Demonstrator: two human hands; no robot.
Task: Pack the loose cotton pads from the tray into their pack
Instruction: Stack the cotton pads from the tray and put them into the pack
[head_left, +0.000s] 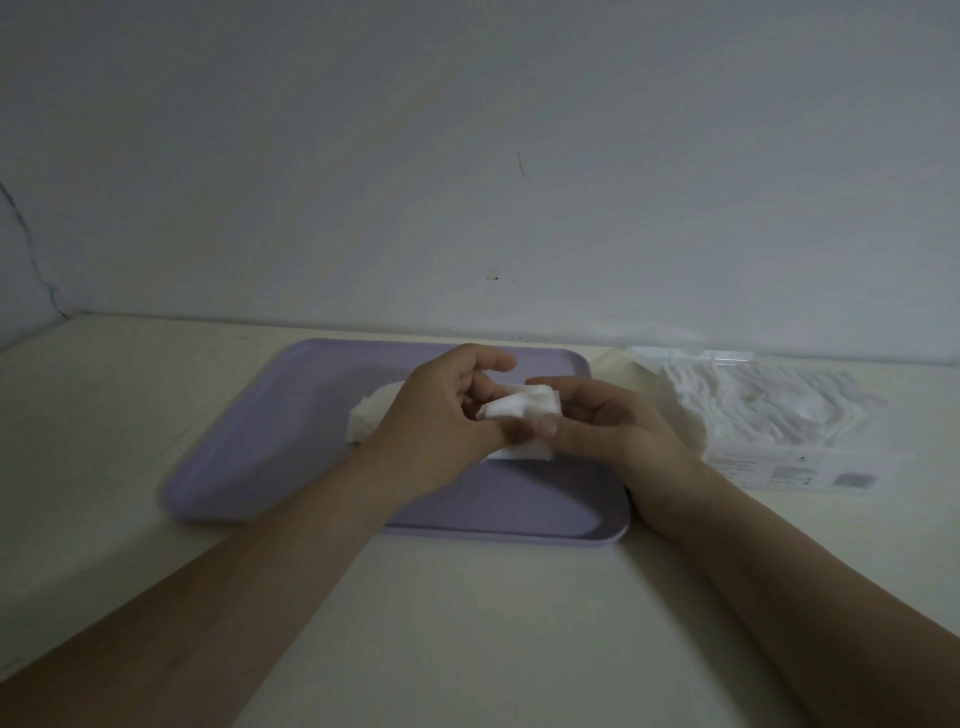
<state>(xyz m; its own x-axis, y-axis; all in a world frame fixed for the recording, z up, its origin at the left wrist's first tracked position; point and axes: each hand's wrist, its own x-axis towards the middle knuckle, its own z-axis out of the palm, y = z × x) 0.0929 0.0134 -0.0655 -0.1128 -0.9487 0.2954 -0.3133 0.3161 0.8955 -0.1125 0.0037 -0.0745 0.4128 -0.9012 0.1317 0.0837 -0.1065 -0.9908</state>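
Right, both hands are over the purple tray (260, 441), meeting just above its middle. The right hand (605, 423) has a small bunch of white cotton pads (522, 404) pinched, thumb on the near side and fingers curled behind. The left hand (441, 415) is on that same bunch from the other side, thumb tucked against it and fingers bent, with the forefinger lifted a little higher than the rest. One more white edge shows just under the thumbs; I can't tell whether it belongs to the held bunch or lies on the tray.

Behind the left hand, a loose pile (370, 415) of pads sits on the tray, partly hidden by the knuckles.

Off to the right, beside the tray and close to the wall (467, 156), lies the clear pack (769, 410), with white pads showing through the plastic. It's near the right wrist but not touching it. Everything rests on a pale table (467, 623), and both forearms reach in from the near edge.
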